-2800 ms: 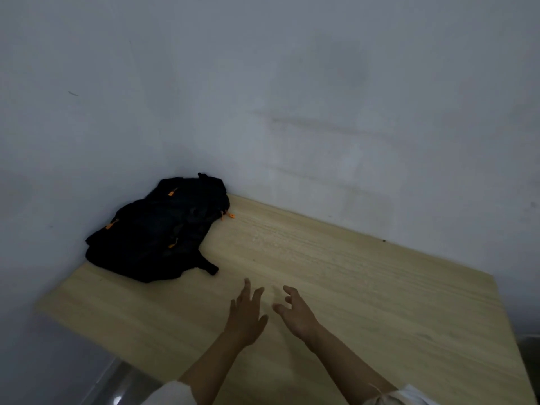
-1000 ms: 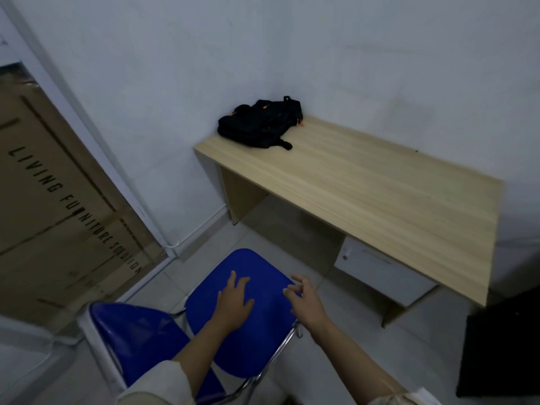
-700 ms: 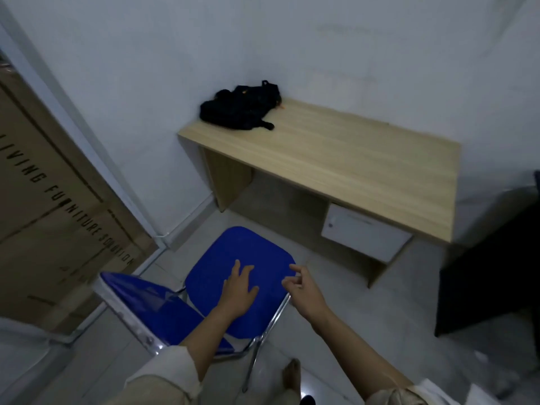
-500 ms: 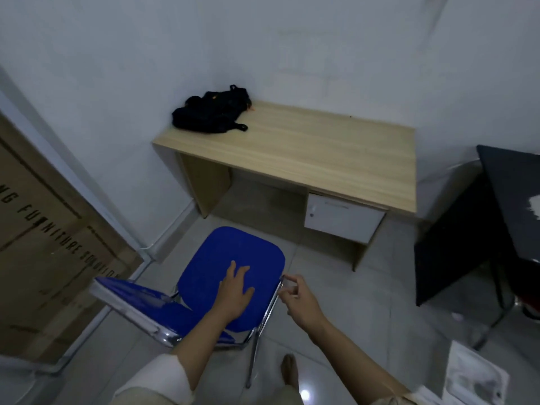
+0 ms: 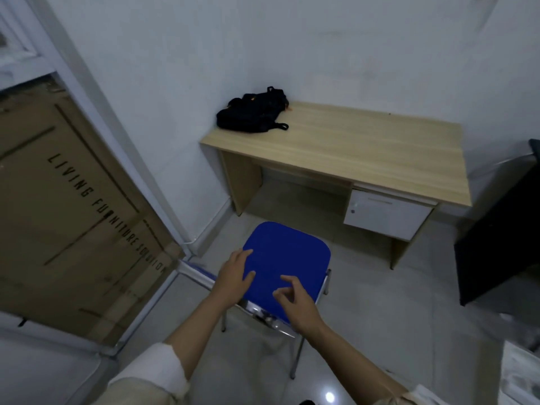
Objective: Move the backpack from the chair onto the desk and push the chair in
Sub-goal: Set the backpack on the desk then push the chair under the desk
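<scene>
A black backpack (image 5: 252, 116) with small orange tabs lies on the far left corner of the light wooden desk (image 5: 365, 147), against the wall. The blue chair (image 5: 287, 263) with a chrome frame stands on the floor in front of the desk, its seat facing the desk's knee space. My left hand (image 5: 235, 277) hovers with fingers spread over the near left part of the seat, by the chair's back. My right hand (image 5: 296, 302) is over the near edge of the seat, fingers loosely curled and holding nothing.
A white drawer unit (image 5: 385, 217) hangs under the desk's right side. A large cardboard box (image 5: 67, 206) with printed letters leans at the left behind a white frame. A black piece of furniture (image 5: 502, 238) stands at the right. The floor is grey tile.
The view has swung so the chair is straight in front of the desk. Both hands have shifted toward the near edge of the seat. The backpack stays on the desk.
</scene>
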Tool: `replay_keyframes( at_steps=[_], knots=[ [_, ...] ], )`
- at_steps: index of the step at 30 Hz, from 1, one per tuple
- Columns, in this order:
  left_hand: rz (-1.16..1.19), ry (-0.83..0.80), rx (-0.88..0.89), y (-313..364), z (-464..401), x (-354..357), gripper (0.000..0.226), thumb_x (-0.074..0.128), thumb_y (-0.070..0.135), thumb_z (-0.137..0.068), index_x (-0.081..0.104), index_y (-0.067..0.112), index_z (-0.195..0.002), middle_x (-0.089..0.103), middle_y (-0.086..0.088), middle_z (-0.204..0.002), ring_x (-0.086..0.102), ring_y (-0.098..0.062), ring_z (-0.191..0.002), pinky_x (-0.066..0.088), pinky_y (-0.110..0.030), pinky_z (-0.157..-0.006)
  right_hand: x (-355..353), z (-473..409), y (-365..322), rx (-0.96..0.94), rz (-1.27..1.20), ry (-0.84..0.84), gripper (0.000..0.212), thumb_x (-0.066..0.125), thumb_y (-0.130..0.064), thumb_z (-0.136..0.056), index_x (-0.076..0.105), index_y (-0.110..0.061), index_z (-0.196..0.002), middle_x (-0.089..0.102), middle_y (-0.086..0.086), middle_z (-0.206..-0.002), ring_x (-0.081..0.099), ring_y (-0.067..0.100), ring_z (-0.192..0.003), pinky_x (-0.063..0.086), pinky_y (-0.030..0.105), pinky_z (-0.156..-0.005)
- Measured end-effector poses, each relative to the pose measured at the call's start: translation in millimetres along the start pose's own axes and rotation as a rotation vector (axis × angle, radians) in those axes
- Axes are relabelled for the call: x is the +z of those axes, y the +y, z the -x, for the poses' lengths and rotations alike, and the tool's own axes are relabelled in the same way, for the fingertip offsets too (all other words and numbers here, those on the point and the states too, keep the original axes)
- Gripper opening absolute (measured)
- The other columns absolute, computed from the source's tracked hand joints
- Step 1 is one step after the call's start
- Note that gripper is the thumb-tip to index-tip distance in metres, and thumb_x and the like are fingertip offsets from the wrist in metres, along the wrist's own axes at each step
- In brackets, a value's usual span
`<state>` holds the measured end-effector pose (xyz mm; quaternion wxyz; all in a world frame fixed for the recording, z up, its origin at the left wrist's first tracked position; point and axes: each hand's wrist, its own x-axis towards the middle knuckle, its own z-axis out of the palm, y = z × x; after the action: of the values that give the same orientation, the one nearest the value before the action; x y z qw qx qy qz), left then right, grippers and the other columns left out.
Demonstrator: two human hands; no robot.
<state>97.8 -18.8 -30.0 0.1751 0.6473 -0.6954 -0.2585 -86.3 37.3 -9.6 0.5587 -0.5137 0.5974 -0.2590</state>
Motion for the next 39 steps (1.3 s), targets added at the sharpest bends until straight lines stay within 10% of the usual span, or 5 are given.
replay_keyframes(
  at_steps=[8, 19, 39],
  knots=[
    [-0.180, -0.331, 0.142, -77, 20, -81, 0.075, 0.053, 0.074, -0.071, 0.044, 0.030, -0.131, 0.056, 0.004, -0.130, 0.050, -0.012, -0.114, 0.045, -0.034, -0.098, 99, -11, -18, -0.215, 0.707, -0.009, 0.078, 0.065, -0.044, -0.080, 0.024, -0.030, -0.146, 0.045, -0.001, -0.142, 0.048, 0.020, -0.124, 0.043, 0.036, -0.099],
    [-0.600, -0.244, 0.358, -110, -8, -76, 0.034, 0.058, 0.008, -0.084, 0.058, 0.022, -0.115, 0.069, -0.004, -0.108, 0.060, -0.023, -0.096, 0.044, -0.032, -0.086, 105, -34, -13, -0.196, 0.898, 0.131, 0.045, 0.055, -0.028, -0.090, 0.042, -0.029, -0.134, 0.064, 0.000, -0.122, 0.062, 0.021, -0.104, 0.051, 0.035, -0.083],
    [-0.753, -0.368, 0.374, -118, -120, -79, 0.034, 0.058, 0.011, -0.086, 0.055, 0.020, -0.119, 0.069, -0.008, -0.107, 0.065, -0.024, -0.093, 0.053, -0.036, -0.080, 64, -117, -35, -0.310, 0.962, 0.042, 0.046, 0.048, -0.022, -0.094, 0.036, -0.032, -0.138, 0.063, 0.002, -0.122, 0.063, 0.022, -0.103, 0.052, 0.037, -0.089]
  ],
)
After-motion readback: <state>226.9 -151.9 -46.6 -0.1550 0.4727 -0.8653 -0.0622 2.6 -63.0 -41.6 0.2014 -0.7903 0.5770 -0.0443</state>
